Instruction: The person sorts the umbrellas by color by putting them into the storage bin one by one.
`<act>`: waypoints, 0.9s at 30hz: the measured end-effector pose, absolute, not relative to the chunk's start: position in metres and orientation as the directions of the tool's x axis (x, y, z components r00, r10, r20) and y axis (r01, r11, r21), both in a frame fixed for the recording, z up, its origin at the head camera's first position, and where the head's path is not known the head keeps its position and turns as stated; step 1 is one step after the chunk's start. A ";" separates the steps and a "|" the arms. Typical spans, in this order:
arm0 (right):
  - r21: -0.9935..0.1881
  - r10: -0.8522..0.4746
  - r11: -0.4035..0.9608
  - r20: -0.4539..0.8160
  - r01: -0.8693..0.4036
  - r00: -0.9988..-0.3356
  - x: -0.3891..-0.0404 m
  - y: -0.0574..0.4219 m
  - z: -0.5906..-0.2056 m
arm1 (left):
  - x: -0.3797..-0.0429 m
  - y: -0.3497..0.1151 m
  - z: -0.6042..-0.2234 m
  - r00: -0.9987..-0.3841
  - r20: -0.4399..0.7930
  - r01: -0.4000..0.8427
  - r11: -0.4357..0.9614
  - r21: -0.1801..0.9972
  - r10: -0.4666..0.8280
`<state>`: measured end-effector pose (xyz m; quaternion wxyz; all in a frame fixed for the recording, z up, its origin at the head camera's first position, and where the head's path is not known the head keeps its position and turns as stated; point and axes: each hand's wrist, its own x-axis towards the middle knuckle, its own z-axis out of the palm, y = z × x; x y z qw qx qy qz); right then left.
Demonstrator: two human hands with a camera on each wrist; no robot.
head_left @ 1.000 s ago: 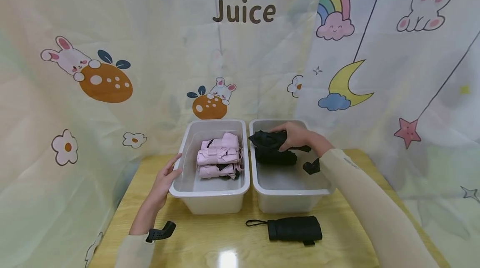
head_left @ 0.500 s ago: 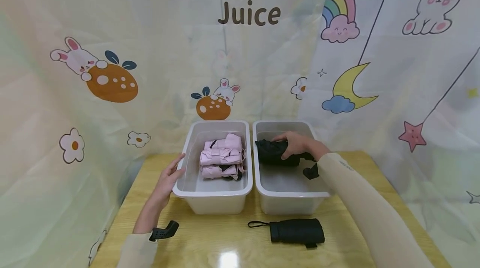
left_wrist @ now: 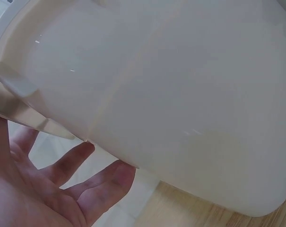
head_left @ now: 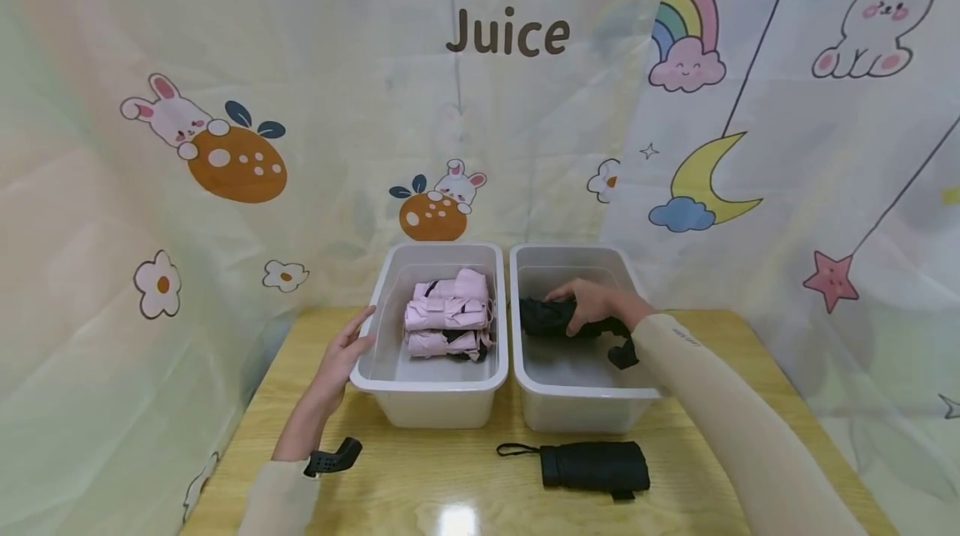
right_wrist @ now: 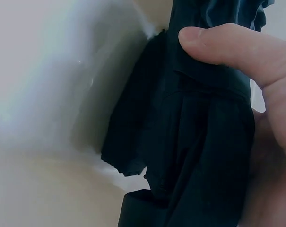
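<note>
My right hand [head_left: 600, 304] reaches into the right bin [head_left: 588, 392] and grips a black folded umbrella [head_left: 543, 318]. In the right wrist view, its thumb presses across the dark fabric, and another dark piece of fabric [right_wrist: 128, 123] lies beside it, against the bin. My left hand [head_left: 337, 369] rests at the left side of the left bin [head_left: 431, 387]; in the left wrist view, loosely spread fingers [left_wrist: 107, 189] touch its pale wall. Several pink folded umbrellas [head_left: 446, 313] lie stacked in that left bin.
Another black folded umbrella [head_left: 596, 465], with a wrist loop, lies on the wooden table [head_left: 405, 478] in front of the right bin. The two bins stand side by side near a printed curtain [head_left: 337, 144].
My right hand has lowered the black umbrella further into the right bin, onto the dark fabric there. The left hand keeps its place at the left bin. The head view has shifted slightly.
</note>
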<state>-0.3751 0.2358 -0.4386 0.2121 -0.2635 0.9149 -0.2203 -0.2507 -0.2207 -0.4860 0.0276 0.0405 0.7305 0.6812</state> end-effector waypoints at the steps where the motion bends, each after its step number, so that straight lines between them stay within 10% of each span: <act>1: -0.525 -0.574 0.761 -0.272 -0.380 -0.773 -0.375 0.236 -0.441 | -0.251 -0.220 -0.487 -0.995 0.014 0.021 0.069 0.997 0.099; 27: -0.661 -0.542 0.708 -0.281 -0.250 -0.792 -0.384 0.235 -0.480 | -0.256 -0.221 -0.483 -0.994 0.021 0.028 0.069 0.997 0.105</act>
